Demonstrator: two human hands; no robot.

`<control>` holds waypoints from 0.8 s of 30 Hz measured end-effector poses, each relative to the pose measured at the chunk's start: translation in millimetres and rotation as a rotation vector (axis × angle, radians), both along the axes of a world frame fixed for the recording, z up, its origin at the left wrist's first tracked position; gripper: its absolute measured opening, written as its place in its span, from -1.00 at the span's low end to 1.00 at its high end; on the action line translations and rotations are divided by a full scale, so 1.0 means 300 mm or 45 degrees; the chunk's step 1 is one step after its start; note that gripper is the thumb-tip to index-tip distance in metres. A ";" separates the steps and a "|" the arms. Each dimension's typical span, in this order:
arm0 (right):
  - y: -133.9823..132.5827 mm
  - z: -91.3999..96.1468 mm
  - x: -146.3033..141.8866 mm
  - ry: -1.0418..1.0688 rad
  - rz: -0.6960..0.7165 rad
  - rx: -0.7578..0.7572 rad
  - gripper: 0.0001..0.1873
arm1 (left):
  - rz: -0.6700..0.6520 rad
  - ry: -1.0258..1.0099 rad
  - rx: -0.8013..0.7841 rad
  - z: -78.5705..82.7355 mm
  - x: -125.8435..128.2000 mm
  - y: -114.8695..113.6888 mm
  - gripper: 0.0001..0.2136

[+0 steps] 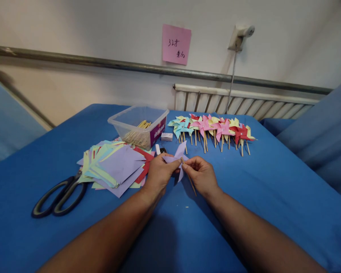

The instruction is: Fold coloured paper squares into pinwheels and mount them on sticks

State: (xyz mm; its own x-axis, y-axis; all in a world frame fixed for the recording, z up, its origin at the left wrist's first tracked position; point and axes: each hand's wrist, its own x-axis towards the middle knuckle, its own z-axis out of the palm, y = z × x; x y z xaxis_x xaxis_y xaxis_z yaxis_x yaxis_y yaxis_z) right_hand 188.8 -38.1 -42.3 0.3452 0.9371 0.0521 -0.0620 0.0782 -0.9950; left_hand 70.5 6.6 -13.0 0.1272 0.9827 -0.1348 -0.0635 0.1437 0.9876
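My left hand is closed on a lavender paper pinwheel, pinching its folded blades just above the blue cloth. My right hand is closed on a thin wooden stick that runs down and to the right from behind the pinwheel's centre. Both hands meet at the middle of the table. Just beyond them lie a small white and black object and a small white box.
A stack of cut coloured paper squares lies to the left, with black scissors beside it. A clear plastic tub holds wooden sticks. A row of finished pinwheels lies at the back. A pink note hangs on the wall.
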 end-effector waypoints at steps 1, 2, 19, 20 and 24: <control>0.001 -0.004 0.001 -0.021 0.000 -0.005 -0.84 | 0.000 0.015 0.011 -0.001 0.000 0.000 -0.74; 0.001 -0.007 0.001 -0.039 -0.003 -0.008 -0.84 | 0.000 0.029 0.018 -0.002 0.000 0.001 -0.74; 0.002 -0.006 -0.002 -0.189 -0.030 0.004 -0.84 | 0.033 0.055 0.013 0.009 0.000 0.001 -0.72; 0.003 -0.005 -0.002 -0.192 -0.031 0.004 -0.84 | 0.029 0.046 0.005 0.010 0.001 0.002 -0.71; 0.003 -0.003 -0.001 -0.204 -0.040 0.011 -0.85 | -0.027 -0.014 -0.014 0.016 0.000 0.003 -0.72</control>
State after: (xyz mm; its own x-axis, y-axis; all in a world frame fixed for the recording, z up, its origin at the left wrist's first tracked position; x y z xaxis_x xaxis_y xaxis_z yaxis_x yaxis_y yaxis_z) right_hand 188.7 -37.3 -43.4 0.3609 0.9252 0.1172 0.1004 0.0864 -0.9912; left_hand 70.6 7.6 -8.1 0.1492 0.9782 -0.1441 -0.0711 0.1560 0.9852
